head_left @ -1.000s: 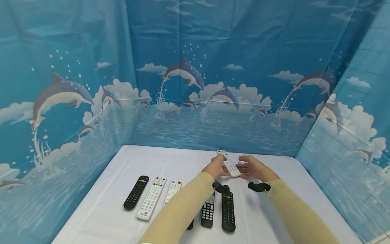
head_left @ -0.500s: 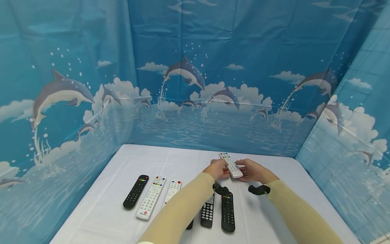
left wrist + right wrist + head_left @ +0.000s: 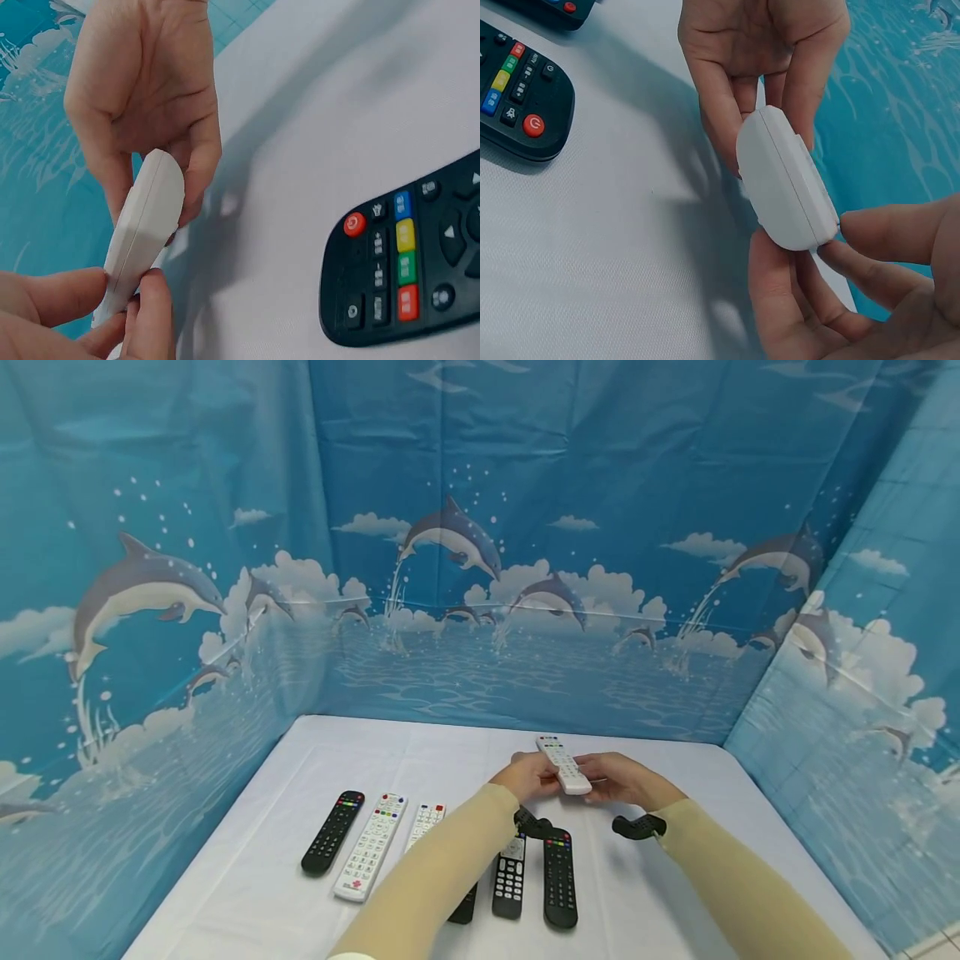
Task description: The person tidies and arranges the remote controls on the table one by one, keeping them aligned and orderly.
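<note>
A white remote control [image 3: 564, 767] with small coloured buttons is held between both hands near the table's far side, its near end tipped toward me. My left hand [image 3: 527, 776] grips its left edge, thumb on one face and fingers beneath. On the opposite edge, my right hand [image 3: 628, 779] pinches it between thumb and fingers. The right wrist view shows the remote's smooth white end [image 3: 780, 180] close up, with a seam along the side. Seen from the left wrist, the right palm [image 3: 150, 82] faces the camera behind the remote.
On the white-covered table [image 3: 660, 877], a black remote [image 3: 333, 833], a white remote [image 3: 371, 847] and another white one [image 3: 426, 823] lie left of the left sleeve [image 3: 442, 868]. Black remotes [image 3: 560, 878] lie nearer me, one partly hidden by that sleeve. A dolphin-print curtain [image 3: 480, 677] encloses the far sides.
My right hand has closed in from beside the white remote and now grips its right edge. The remote has shifted slightly, and my left hand has adjusted lower along its side.
</note>
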`<state>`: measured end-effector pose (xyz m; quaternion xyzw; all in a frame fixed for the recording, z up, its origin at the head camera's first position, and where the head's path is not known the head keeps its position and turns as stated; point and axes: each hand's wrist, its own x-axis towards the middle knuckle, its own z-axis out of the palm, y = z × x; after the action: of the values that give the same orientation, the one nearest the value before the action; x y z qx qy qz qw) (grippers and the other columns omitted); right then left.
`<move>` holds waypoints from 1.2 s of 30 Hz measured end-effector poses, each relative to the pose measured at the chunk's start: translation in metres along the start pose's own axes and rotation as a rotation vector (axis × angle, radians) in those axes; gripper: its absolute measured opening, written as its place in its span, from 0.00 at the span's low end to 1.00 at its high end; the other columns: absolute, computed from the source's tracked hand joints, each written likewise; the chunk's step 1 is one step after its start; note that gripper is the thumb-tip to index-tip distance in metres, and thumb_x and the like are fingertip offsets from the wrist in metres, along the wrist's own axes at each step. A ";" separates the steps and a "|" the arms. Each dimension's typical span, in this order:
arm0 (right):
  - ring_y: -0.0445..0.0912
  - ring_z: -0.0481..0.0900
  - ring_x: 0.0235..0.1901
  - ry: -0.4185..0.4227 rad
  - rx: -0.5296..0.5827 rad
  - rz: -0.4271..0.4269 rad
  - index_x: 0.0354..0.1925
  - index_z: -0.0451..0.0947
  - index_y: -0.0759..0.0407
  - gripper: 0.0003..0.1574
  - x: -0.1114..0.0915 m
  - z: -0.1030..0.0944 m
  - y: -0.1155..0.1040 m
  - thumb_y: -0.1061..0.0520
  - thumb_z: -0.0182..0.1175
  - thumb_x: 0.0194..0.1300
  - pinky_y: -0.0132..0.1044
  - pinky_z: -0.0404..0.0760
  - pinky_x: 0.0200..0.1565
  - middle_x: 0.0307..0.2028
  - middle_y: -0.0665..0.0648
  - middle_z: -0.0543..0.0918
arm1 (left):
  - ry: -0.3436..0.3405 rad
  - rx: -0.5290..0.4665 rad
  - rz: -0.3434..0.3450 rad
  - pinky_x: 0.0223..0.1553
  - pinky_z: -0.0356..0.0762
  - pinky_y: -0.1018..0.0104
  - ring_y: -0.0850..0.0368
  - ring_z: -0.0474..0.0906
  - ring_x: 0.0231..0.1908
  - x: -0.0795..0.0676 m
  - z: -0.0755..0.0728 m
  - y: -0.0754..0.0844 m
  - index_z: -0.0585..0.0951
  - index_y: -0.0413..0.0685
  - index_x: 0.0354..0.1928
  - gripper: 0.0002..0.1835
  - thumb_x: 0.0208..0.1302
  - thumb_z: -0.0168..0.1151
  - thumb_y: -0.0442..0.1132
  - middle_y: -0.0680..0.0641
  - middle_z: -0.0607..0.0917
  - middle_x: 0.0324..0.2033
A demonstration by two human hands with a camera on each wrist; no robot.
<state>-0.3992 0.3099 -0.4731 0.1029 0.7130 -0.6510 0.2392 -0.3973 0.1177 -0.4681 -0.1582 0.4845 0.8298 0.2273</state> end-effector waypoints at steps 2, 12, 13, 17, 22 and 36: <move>0.49 0.82 0.37 -0.007 -0.021 -0.019 0.77 0.55 0.65 0.36 -0.002 0.000 0.000 0.61 0.51 0.77 0.40 0.86 0.36 0.56 0.66 0.77 | -0.015 0.032 0.004 0.53 0.81 0.54 0.38 0.80 0.54 0.001 -0.002 0.001 0.73 0.19 0.58 0.21 0.62 0.55 0.16 0.28 0.82 0.46; 0.51 0.85 0.41 0.061 -0.055 -0.062 0.76 0.59 0.58 0.37 -0.014 0.002 -0.009 0.63 0.56 0.73 0.44 0.85 0.41 0.54 0.65 0.79 | 0.039 0.139 0.100 0.48 0.84 0.53 0.39 0.85 0.46 0.001 0.001 0.003 0.78 0.24 0.54 0.21 0.56 0.58 0.12 0.31 0.86 0.41; 0.51 0.85 0.42 0.059 -0.068 -0.066 0.77 0.58 0.58 0.38 -0.015 0.003 -0.010 0.63 0.57 0.73 0.44 0.85 0.41 0.54 0.65 0.78 | 0.049 0.155 0.113 0.48 0.84 0.53 0.40 0.85 0.46 0.000 0.001 0.003 0.79 0.26 0.54 0.22 0.56 0.59 0.12 0.32 0.86 0.41; 0.52 0.85 0.42 0.057 -0.100 -0.082 0.78 0.56 0.57 0.41 -0.023 0.006 -0.015 0.64 0.58 0.72 0.44 0.85 0.41 0.55 0.66 0.78 | 0.071 0.218 0.150 0.46 0.85 0.56 0.44 0.86 0.43 -0.006 0.003 0.004 0.81 0.35 0.57 0.25 0.56 0.62 0.14 0.36 0.86 0.41; 0.52 0.85 0.43 0.042 -0.126 -0.099 0.79 0.52 0.57 0.45 -0.036 0.008 -0.019 0.65 0.59 0.71 0.46 0.85 0.44 0.55 0.66 0.79 | 0.041 0.272 0.175 0.43 0.86 0.57 0.46 0.86 0.40 -0.014 0.002 0.006 0.83 0.38 0.56 0.24 0.58 0.63 0.16 0.38 0.85 0.39; 0.56 0.84 0.47 0.034 -0.190 -0.129 0.80 0.46 0.55 0.51 -0.066 0.003 -0.015 0.66 0.61 0.68 0.50 0.85 0.48 0.53 0.67 0.79 | -0.066 0.375 0.209 0.42 0.86 0.53 0.45 0.88 0.36 -0.036 0.005 0.001 0.84 0.39 0.52 0.21 0.56 0.66 0.18 0.40 0.86 0.34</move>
<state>-0.3484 0.3163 -0.4281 0.0446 0.7807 -0.5926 0.1933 -0.3670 0.1139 -0.4476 -0.0347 0.6364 0.7490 0.1813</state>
